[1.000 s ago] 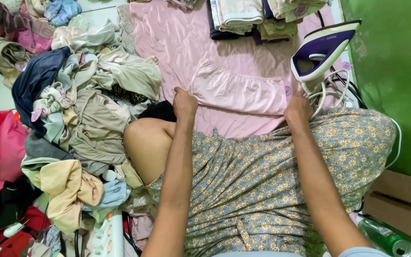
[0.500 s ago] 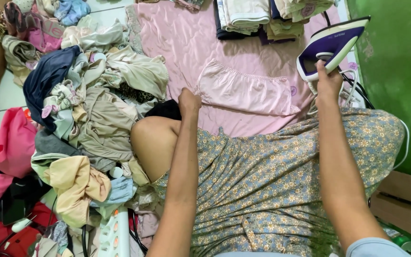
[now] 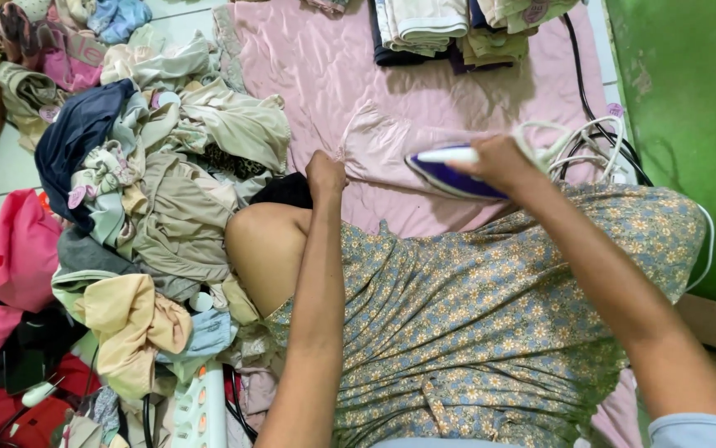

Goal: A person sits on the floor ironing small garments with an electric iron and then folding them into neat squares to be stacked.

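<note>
A small pink garment lies flat on the pink sheet spread over the floor, just ahead of the person's knees, with its frilled edge toward the far side. The purple and white iron sits soleplate-down on the garment's right half, tip pointing left. The right hand is wrapped closed around the iron's handle from above, which keeps the plate level on the cloth. The left hand is curled shut at the garment's near left corner, pinching or pressing the fabric there; held this way, the cloth appears to be kept taut and unable to slide under the iron. The iron's white cord loops loosely just to the right of the hand, beside a black cable running along the sheet's edge, both clear of the garment. At the far end of the sheet a row of folded clothes is stacked neatly, well apart from the ironing spot. To the left a big heap of unfolded clothes in beige, navy and pink spills across the tiled floor, within reach of the left arm. A white power strip lies near the bottom of that heap, and a green wall stands on the right.
</note>
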